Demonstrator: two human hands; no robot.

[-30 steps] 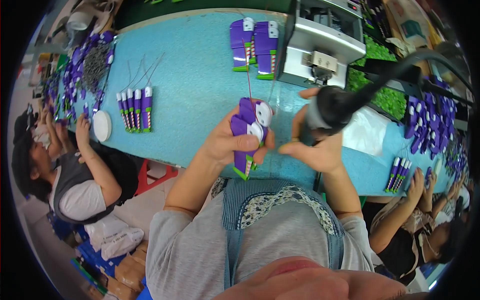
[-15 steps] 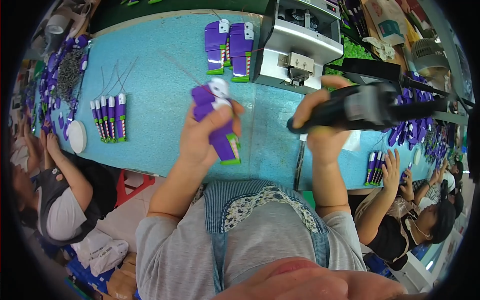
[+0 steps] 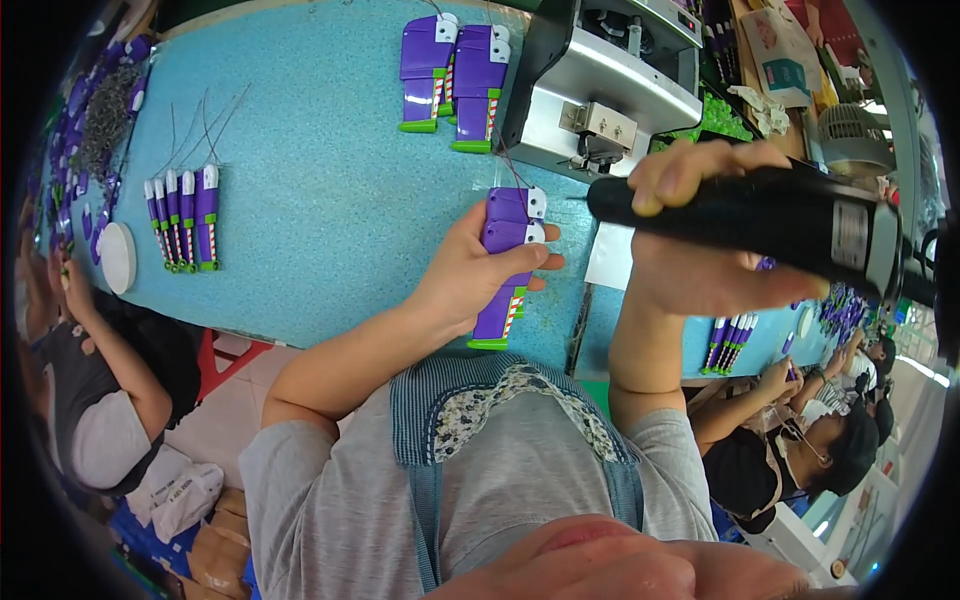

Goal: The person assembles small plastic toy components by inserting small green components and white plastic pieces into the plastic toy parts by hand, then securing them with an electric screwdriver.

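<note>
My left hand [image 3: 462, 268] is closed round a purple plastic toy leg [image 3: 506, 236] with white round joints and a green foot. The foot points toward me, and thin dark red wires come off the white end. My right hand [image 3: 690, 265] grips a black electric screwdriver [image 3: 750, 205], held almost level. Its thin bit points left, a short way right of the leg's white joint, apparently apart from it. Beyond my left hand, more assembled purple legs [image 3: 478, 85] lie side by side on the blue table mat [image 3: 320, 150].
A silver machine [image 3: 570, 110] stands at the back right. Several narrow purple parts with wires [image 3: 187, 215] lie at the left, near a white round lid [image 3: 118, 257]. White paper [image 3: 608, 258] lies below the machine. Co-workers sit at both sides, one at the right [image 3: 765, 430].
My left hand has moved right with the toy leg, which now stands straighter in my grip. The screwdriver has turned and its bit now shows, pointing at the leg. The whole view has shifted slightly.
</note>
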